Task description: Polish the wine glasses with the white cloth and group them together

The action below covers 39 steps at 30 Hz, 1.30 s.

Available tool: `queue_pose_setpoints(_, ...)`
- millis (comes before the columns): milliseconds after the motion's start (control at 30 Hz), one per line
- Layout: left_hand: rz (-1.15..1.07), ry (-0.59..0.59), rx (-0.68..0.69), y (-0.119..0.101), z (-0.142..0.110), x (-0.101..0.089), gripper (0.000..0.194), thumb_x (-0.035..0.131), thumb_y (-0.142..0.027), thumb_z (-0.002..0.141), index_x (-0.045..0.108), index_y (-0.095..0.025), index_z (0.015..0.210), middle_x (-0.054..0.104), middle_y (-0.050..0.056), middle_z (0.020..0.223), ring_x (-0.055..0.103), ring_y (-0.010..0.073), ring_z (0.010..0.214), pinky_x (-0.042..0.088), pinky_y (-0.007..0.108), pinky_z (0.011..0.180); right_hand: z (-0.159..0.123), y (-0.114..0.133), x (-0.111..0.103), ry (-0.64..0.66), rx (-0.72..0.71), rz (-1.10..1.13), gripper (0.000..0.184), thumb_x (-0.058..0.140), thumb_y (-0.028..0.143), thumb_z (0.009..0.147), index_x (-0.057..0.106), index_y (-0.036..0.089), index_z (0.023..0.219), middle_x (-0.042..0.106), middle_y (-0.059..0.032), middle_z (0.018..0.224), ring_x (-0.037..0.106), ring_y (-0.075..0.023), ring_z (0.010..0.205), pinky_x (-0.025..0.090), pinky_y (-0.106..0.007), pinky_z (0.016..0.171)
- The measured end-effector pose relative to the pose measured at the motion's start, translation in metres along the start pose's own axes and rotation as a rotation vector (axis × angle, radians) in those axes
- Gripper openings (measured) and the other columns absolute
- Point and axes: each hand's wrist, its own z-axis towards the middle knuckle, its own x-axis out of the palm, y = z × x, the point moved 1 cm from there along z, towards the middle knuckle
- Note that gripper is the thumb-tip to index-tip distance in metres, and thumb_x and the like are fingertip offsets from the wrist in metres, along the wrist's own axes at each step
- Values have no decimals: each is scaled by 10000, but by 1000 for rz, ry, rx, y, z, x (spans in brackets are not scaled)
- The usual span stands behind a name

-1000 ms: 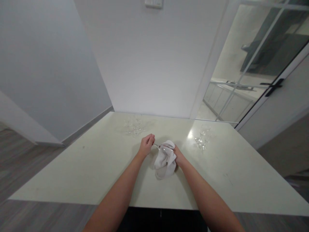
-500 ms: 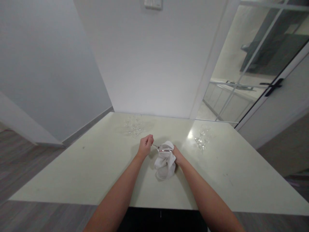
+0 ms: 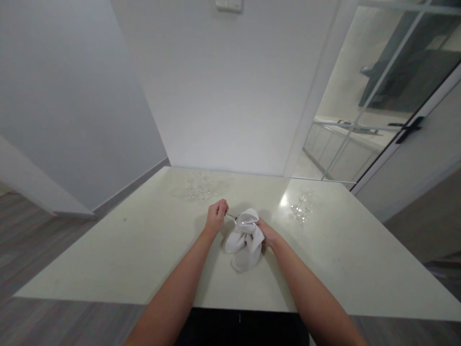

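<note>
My left hand (image 3: 216, 216) is closed around the foot end of a clear stemmed glass (image 3: 231, 217), which lies tilted sideways over the middle of the table. The bowl of the glass points right and is partly covered by a crumpled white cloth (image 3: 248, 240). My right hand (image 3: 265, 232) is closed on the cloth at the bowl's rim, with its fingers mostly hidden behind the fabric. Loose folds of the cloth hang down toward the near side of the table.
The pale table (image 3: 108, 259) stands against a white wall (image 3: 230, 96). Several clear glasses (image 3: 200, 187) are grouped at its back left, and more clear glasses (image 3: 302, 206) stand at the back right. A glazed door with a black handle (image 3: 406, 129) is to the right.
The cloth's hanging folds have shifted and spread a little to the left around the bowl. My right hand has turned slightly; my left hand has stayed nearly in place.
</note>
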Motion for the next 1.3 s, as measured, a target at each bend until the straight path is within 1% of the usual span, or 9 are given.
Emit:
queue_pose_setpoints(167,11,33,21,-2,-1,2,459,334,-457,929,381,-191,558,362,-25,524,347,104,499,276,261,508,1,0,-3,-12,-76,-85,328,694,425,684,694,179,901,709,-36,811,632,-192,780,486,-307,738)
queue_pose_setpoints(367,38,44,32,-3,-2,2,451,334,-432,930,377,-190,553,364,-23,530,349,105,508,278,261,514,5,-4,-6,-29,-124,-158,286,706,407,665,703,173,829,699,-35,777,617,-194,742,482,-315,718)
queue_pose_setpoints(500,67,70,22,-2,-2,2,444,343,-439,930,381,-189,564,360,-26,535,350,107,518,276,261,523,6,-2,-7,-30,-207,-241,229,690,369,682,703,172,797,696,-32,783,608,-197,758,474,-309,728)
queue_pose_setpoints(600,66,73,20,-2,-2,2,443,340,-447,932,379,-190,573,356,-27,544,347,108,526,274,262,528,7,-3,-8,-76,-238,-279,213,644,368,713,702,173,778,692,-27,765,604,-204,774,471,-305,725)
queue_pose_setpoints(833,70,56,23,-2,-1,1,441,340,-444,933,373,-192,573,355,-26,544,347,111,528,278,264,533,7,0,-9,-201,-235,-282,230,609,410,699,694,199,733,688,-23,751,592,-218,797,474,-314,742)
queue_pose_setpoints(1000,116,67,23,-3,-2,1,438,339,-457,928,367,-195,578,353,-27,537,350,115,530,275,264,534,9,3,-9,-81,-206,-316,243,636,415,714,694,181,745,681,-20,731,592,-192,738,471,-306,742)
queue_pose_setpoints(1100,114,64,19,-4,-2,1,442,326,-472,929,364,-197,584,351,-26,538,347,116,530,273,266,535,10,-1,-11,-57,-200,-289,225,652,394,705,698,185,774,687,-15,764,595,-184,740,468,-303,759)
queue_pose_setpoints(1200,104,49,12,-5,-1,-1,449,325,-484,925,365,-198,581,347,-26,534,340,117,523,266,268,532,8,-4,-13,-99,-181,-239,197,682,351,669,693,196,791,693,-17,789,603,-202,783,471,-313,771)
queue_pose_setpoints(1300,104,-13,15,-5,1,-4,451,336,-494,916,362,-199,576,348,-22,535,343,121,528,262,270,532,6,-5,-12,-186,-99,-124,256,706,327,631,678,202,852,696,-17,797,613,-210,788,483,-320,750)
